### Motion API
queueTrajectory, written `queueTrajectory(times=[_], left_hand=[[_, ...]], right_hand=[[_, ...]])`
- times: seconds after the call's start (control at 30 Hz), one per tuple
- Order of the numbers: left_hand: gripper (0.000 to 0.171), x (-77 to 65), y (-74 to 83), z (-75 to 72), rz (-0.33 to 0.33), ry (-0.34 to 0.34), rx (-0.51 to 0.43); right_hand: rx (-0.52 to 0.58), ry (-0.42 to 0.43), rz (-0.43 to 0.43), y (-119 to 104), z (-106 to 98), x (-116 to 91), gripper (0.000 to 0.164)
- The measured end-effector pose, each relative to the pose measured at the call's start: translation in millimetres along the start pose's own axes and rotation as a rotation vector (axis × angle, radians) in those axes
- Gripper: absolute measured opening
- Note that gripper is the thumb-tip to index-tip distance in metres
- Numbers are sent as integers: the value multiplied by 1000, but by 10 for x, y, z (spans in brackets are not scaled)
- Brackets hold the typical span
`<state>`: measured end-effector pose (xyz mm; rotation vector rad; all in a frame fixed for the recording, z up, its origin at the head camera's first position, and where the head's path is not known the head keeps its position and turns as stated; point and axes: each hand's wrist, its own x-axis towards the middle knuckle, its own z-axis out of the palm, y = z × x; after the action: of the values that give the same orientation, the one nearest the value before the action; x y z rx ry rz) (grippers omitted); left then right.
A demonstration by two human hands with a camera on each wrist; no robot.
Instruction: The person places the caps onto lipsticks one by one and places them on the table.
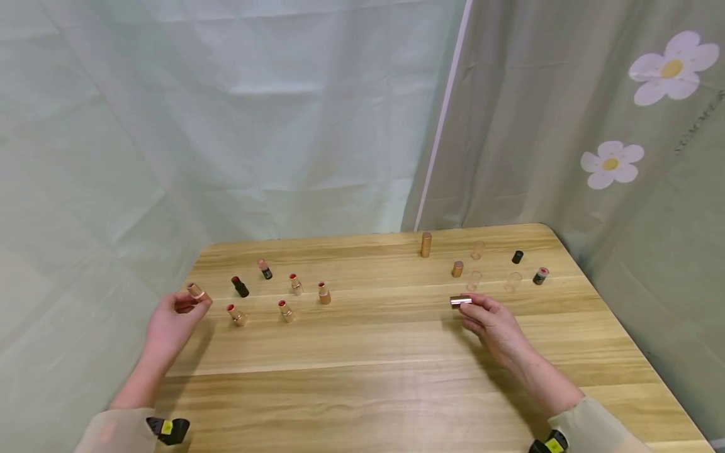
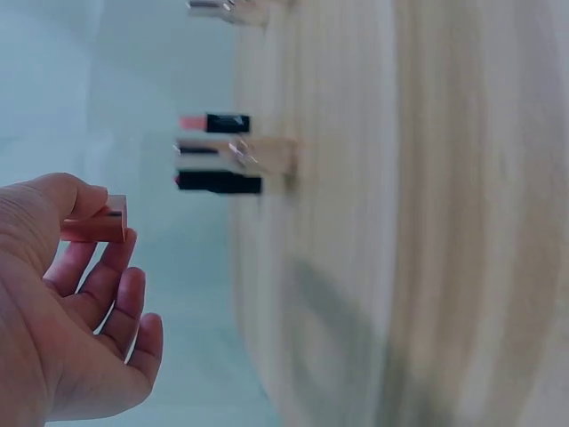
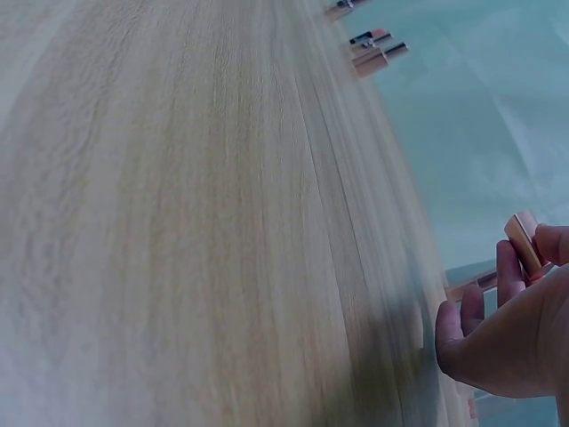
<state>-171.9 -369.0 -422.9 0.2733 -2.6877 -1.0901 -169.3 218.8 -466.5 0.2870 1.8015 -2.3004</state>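
Note:
At the table's left edge my left hand (image 1: 177,321) pinches a rose-gold lipstick tube (image 1: 199,292) between thumb and fingers, held up above the wood. The left wrist view shows the same tube (image 2: 108,221) partly covered by the thumb. Over the right half of the table, my right hand (image 1: 494,324) pinches a shiny rose-gold lipstick cap (image 1: 460,302), lying sideways in the head view. In the right wrist view this cap (image 3: 524,244) sticks up from the fingertips. Nearest the left hand stand uncapped lipsticks, one gold (image 1: 236,316) and one black (image 1: 240,287).
More uncapped lipsticks stand on the left: a pink-tipped one (image 1: 265,269) and several gold ones (image 1: 325,294). On the right are a tall copper cap (image 1: 426,245), a short one (image 1: 457,269), several clear caps (image 1: 513,282), a black cap (image 1: 518,257) and a dark-based piece (image 1: 540,276). Curtains (image 1: 306,126) hang behind.

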Motion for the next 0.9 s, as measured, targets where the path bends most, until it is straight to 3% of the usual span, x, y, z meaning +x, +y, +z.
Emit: queueTrajectory(times=[0.13,0.3,0.63,0.9], left_hand=[[50,-70,221,-11,53,30,3],[41,-160,498,90,151,30,-12],[32,-317,980,428,287,-110,-25],[24,-445,1293,771,505,-135,48]], right_hand=[[-3,1,0,3,-1,5,58],[-10,-15,-13,3,5,-3,60],[-30,-36,-56,-14,43,-29,58],[-55,-31,-54,-30,73,-27,60]])
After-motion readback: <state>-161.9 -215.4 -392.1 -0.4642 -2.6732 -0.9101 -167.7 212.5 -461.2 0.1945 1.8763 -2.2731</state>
